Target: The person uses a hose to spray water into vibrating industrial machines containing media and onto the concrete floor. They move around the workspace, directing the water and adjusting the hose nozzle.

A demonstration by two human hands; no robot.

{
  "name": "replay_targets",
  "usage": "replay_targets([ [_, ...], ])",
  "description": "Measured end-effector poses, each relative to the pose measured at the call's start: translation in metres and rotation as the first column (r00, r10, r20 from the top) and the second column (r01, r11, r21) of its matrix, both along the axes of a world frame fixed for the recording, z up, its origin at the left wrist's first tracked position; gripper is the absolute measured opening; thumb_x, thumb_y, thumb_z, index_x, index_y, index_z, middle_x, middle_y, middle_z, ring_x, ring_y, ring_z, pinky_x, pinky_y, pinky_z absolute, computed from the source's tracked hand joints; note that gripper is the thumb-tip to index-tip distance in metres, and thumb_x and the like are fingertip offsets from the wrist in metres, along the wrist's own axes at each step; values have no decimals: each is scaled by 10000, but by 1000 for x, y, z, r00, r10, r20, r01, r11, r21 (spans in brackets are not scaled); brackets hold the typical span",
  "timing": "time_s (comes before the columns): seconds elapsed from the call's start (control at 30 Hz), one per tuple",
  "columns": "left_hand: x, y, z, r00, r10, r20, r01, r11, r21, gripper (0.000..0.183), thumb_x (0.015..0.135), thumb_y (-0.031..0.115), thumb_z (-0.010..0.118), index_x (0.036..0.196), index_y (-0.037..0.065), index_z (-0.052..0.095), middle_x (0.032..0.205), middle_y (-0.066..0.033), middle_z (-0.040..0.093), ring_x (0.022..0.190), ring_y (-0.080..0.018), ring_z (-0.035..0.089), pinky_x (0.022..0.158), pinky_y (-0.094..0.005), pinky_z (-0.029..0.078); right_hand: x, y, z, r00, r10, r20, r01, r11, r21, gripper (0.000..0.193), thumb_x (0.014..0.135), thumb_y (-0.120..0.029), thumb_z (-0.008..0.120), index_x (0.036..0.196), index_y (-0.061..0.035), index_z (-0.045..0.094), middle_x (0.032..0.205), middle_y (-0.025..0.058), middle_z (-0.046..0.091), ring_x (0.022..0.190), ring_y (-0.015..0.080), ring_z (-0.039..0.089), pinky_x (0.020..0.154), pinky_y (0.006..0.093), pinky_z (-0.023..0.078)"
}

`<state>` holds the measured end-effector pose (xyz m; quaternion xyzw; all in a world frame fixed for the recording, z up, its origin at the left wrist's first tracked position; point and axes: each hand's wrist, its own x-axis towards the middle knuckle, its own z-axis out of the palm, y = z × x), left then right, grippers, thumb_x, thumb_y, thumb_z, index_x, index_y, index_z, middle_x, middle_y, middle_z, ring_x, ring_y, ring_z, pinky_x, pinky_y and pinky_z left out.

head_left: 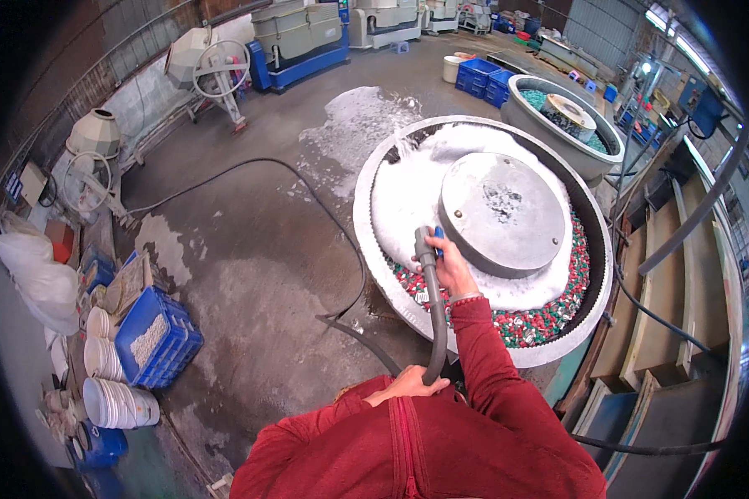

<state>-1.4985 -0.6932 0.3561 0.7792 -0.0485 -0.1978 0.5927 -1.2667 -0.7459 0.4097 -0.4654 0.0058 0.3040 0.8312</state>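
My right hand (453, 268) is closed at the front end of a grey hose (438, 320), by its nozzle and a small blue valve lever (438, 243). Lower down, close to my body, my left hand (409, 384) is wrapped round the same hose. The nozzle points over a large round tub (364, 195) with a pale rim. White foam (408, 195) covers much of its inside and spills over the far left rim. Red, green and white small pieces (524, 328) show along the near side. A round metal hub (508, 208) rises in the middle.
A second round tub (518, 108) with greenish pieces stands behind, beside blue crates (478, 76). Black hose (308, 187) trails over the wet floor, where foam (358, 125) lies. At left are a blue crate of white pieces (162, 358) and white buckets (121, 405). Wooden troughs (649, 299) line the right.
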Motion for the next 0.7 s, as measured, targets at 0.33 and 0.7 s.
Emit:
replay_targets([
  [0.33,1,-45,-16,989,-130,72,125,990,61,422,765,403,599,674,-8,575,582,-149,558,579,-265,575,577,-377,416,-7,-78,10,986,-121,113,114,991,66,587,795,-125,504,1315,-68,240,877,118,507,684,260,578,475,375,494],
  [0.7,1,-65,-5,988,-144,65,140,989,55,443,767,416,594,653,-10,556,558,-154,524,530,-252,533,548,-375,395,-7,-116,-2,985,-113,128,103,991,84,469,790,-171,515,1219,-83,348,907,133,538,717,274,588,503,366,505],
])
